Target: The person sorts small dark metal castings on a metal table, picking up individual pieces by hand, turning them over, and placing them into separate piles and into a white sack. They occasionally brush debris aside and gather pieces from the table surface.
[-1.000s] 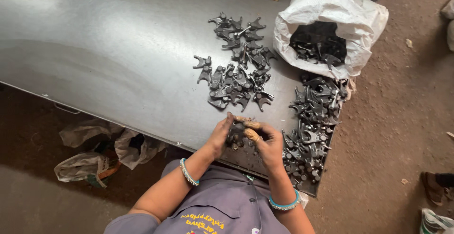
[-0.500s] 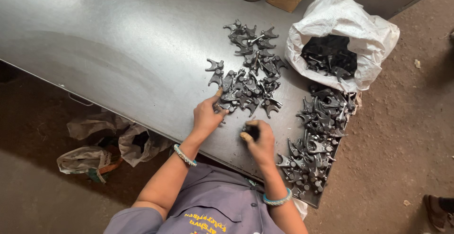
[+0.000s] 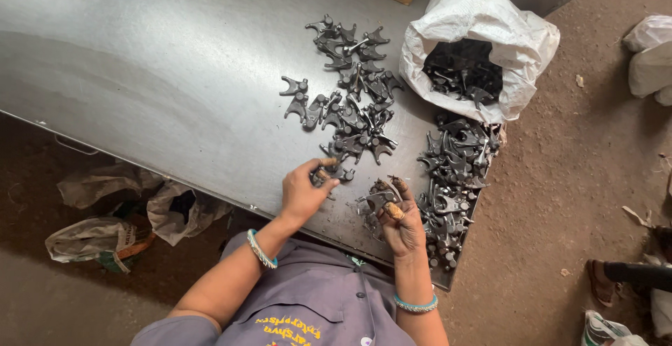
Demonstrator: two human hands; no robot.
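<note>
1. Two hands work at the steel table.
2. Left hand pinches a dark forked casting at the pile's near edge.
3. Right hand grips another casting beside the side heap.

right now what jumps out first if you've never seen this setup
The dark forked metal parts scattered over the middle of the grey metal table catch the eye first, with a denser heap at its right edge. Above that heap sits an open white sack holding more of them. At the near edge, the left hand pinches one part while the right hand holds another.
</note>
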